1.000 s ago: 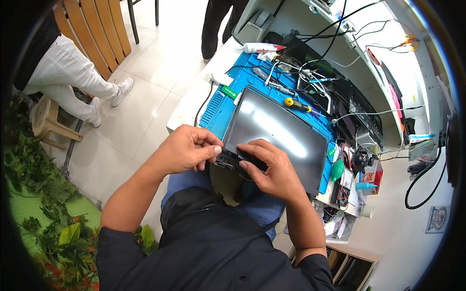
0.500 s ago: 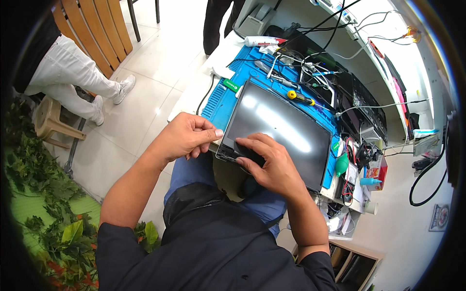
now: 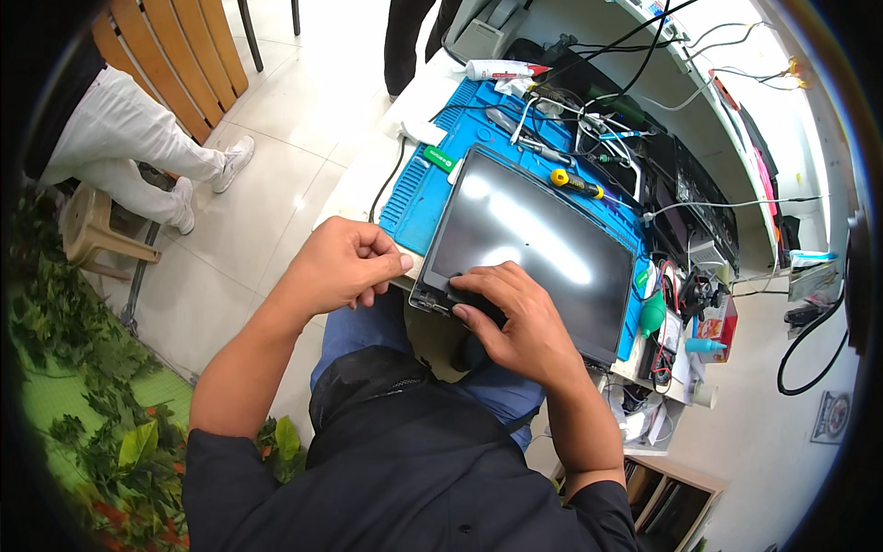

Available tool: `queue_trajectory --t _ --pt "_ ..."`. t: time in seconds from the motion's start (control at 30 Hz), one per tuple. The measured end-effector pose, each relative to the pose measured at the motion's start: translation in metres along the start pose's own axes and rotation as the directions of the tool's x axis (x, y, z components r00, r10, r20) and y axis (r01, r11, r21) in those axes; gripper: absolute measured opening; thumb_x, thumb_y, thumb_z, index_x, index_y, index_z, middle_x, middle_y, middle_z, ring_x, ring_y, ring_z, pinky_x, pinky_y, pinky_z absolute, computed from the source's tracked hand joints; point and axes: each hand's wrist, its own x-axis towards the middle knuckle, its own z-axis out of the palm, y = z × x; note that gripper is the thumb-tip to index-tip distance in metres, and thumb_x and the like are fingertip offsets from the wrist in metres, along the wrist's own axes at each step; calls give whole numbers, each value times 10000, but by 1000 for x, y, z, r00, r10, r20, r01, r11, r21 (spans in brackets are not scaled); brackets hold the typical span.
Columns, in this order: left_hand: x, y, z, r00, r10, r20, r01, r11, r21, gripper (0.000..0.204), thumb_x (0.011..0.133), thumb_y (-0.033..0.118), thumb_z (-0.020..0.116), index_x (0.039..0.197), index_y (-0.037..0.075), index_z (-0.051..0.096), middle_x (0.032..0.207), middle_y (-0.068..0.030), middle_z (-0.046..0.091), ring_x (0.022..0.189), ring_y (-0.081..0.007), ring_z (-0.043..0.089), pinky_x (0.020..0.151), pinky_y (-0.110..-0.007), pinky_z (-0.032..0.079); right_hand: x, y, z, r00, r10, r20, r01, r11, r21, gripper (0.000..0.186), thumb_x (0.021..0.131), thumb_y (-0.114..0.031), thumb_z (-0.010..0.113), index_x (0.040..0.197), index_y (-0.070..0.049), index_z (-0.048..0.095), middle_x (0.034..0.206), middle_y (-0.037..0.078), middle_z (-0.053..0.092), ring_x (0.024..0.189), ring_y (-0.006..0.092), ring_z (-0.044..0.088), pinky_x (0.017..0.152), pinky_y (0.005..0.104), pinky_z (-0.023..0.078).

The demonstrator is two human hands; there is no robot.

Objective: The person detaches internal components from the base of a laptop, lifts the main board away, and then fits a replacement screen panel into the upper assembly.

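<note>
Black, glossy, rectangular screen panel (image 3: 566, 244) sits at frame centre, its near edge overhanging the white tabletop (image 3: 363, 184), probably keeping that edge reachable. The right hand (image 3: 520, 322) spans it, seemingly for steadiness; whether its grip clamps anything, I cannot tell. The left hand (image 3: 345, 267) pinches narrowly beside the corner, contents unclear.

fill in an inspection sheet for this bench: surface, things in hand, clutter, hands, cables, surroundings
surface: blue repair mat on white bench
things in hand: laptop screen, dark, one corner past the bench edge
clutter: yellow-and-black screwdriver, green air blower, red-capped tube
hands: right hand on the screen's near edge; left hand beside its corner, pinched, contents unclear
cables: white cable at right, black loop hanging beyond
surroundings: person in white trousers, beige stool, green leaves
</note>
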Motion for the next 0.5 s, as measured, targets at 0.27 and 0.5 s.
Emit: queue_trajectory --t 0.27,0.5 --pt "-21 -20 7 996 -41 77 45 998 -49 214 1032 149 777 1070 -61 781 761 -48 732 578 -74 630 532 -244 505 -5 1 0 999 -33 -25 32 999 -2 321 911 -52 810 1221 -12 740 1182 162 744 1068 370 677 951 450 569" --pt "-28 -39 18 997 64 37 -64 998 -15 186 971 82 829 1116 -28 793 768 -23 735 602 -48 627 556 -236 503 -8 1 -2 999 -21 -40 22 999 23 362 886 -12 820 1236 2 727 1199 162 746 1082 375 685 967 447 571"
